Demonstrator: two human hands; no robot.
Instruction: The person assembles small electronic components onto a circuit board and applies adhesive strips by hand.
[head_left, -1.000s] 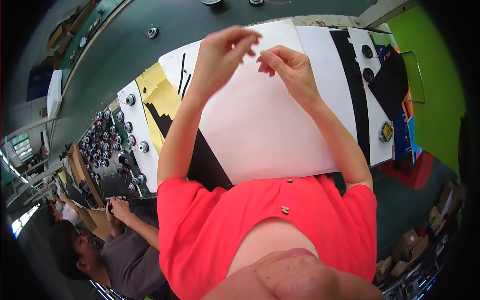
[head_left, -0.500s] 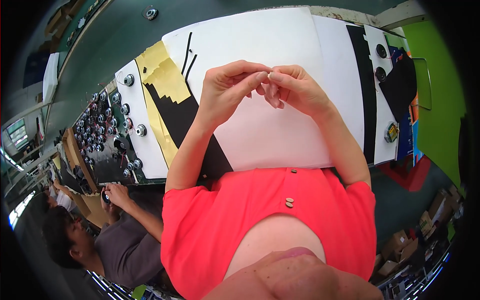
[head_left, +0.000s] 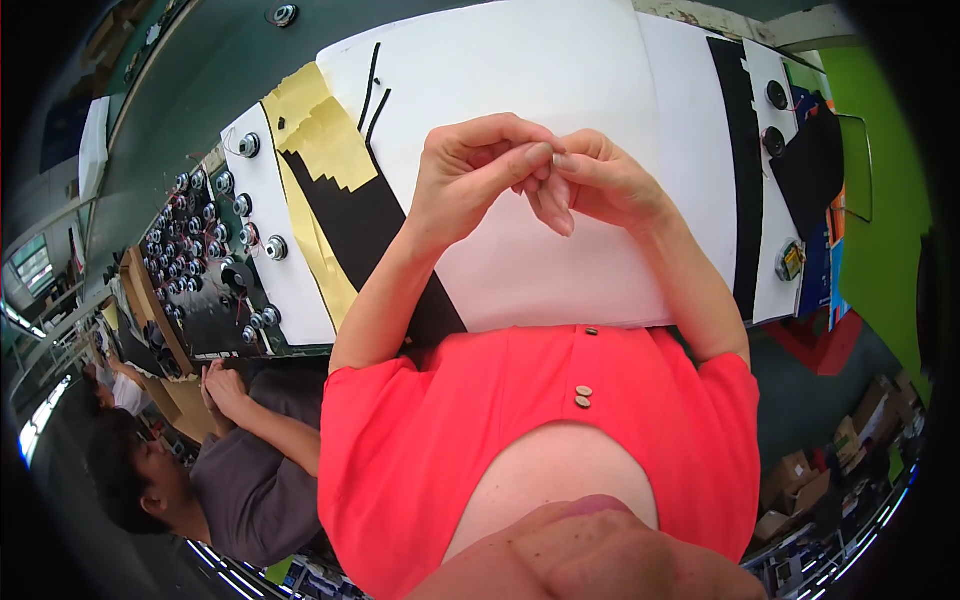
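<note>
My left hand (head_left: 482, 172) and my right hand (head_left: 608, 178) meet over the white sheet (head_left: 520, 275), thumbs and forefingers pinched together. Whatever lies between the fingertips is too small or too hidden to name. To the left of my left hand are two thin black strips (head_left: 377, 118) and a tiny black bit. Beside them a torn yellow backing paper (head_left: 318, 125) partly covers a black sheet with a stepped edge (head_left: 355, 212). That sheet runs beneath my left forearm.
Many small round speakers (head_left: 190, 250) with wires stand at the left, some on a white board (head_left: 290, 300). Two black speakers (head_left: 776, 95) and a small yellow-green component (head_left: 790, 262) sit at the right, near a black strip (head_left: 735, 180). A co-worker (head_left: 245, 470) sits at lower left.
My fingertips stay pinched together, with the right fingers now hanging a little lower. The view has shifted slightly. The co-worker's hands have come together.
</note>
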